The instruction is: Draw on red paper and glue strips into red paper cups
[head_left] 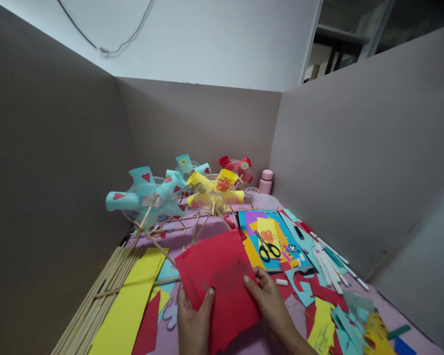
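Note:
A red sheet of paper (222, 276), smudged dark near its middle, is held up in front of me, tilted. My left hand (195, 318) grips its lower left side with the thumb on top. On the right edge, my right hand (270, 298) pinches it between thumb and fingers. Just beyond the sheet, black-handled scissors (269, 250) lie on a yellow card with an orange flower. Left of my left hand are long yellow paper strips (129, 301) and a purple flower-shaped cutout (171, 314).
Pinwheels on stick stands, blue (148, 195), yellow (214, 192) and red (239, 167), stand at the back. Bamboo sticks (85, 308) lie at left. White markers (329, 271) and paper scraps (348, 325) cover the right. A pink bottle (266, 181) stands by the grey partitions (203, 118).

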Demonstrator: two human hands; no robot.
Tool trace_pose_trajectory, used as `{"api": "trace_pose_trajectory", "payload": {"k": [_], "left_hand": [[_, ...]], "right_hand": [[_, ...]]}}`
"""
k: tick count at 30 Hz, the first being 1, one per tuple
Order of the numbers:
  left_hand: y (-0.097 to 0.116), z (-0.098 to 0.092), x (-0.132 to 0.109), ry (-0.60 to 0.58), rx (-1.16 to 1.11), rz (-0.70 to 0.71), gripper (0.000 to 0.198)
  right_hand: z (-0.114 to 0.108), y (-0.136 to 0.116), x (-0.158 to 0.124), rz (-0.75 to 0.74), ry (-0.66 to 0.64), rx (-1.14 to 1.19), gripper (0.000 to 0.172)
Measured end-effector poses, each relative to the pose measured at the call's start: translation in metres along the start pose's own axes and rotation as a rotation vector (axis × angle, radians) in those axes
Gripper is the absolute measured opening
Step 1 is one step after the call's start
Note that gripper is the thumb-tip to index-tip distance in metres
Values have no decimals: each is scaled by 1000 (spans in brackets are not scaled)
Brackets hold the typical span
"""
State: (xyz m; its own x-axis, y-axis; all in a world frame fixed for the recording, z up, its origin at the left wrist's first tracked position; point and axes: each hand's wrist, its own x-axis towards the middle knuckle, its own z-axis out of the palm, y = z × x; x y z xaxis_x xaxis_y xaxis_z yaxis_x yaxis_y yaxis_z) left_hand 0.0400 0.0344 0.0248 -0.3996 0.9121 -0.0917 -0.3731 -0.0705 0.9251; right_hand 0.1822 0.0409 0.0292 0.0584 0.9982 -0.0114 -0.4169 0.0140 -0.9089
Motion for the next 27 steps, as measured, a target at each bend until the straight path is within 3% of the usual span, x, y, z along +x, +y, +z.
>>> {"api": "trace_pose_trajectory", "payload": {"k": [5,13,22,27], "left_hand": [[3,2,-1,-24,-27,-25,70],[-3,2,0,-49,-12,-6,76],[4,2,0,-107,11,-19,84],[5,-5,-6,-21,154,-58,59]], "right_hand": [[4,0,-3,41,-41,89,38],[8,7,-6,15,43,56,42],[8,8,-7,143,-189,153,41],[9,10,-10,183,-133,160,41]]}}
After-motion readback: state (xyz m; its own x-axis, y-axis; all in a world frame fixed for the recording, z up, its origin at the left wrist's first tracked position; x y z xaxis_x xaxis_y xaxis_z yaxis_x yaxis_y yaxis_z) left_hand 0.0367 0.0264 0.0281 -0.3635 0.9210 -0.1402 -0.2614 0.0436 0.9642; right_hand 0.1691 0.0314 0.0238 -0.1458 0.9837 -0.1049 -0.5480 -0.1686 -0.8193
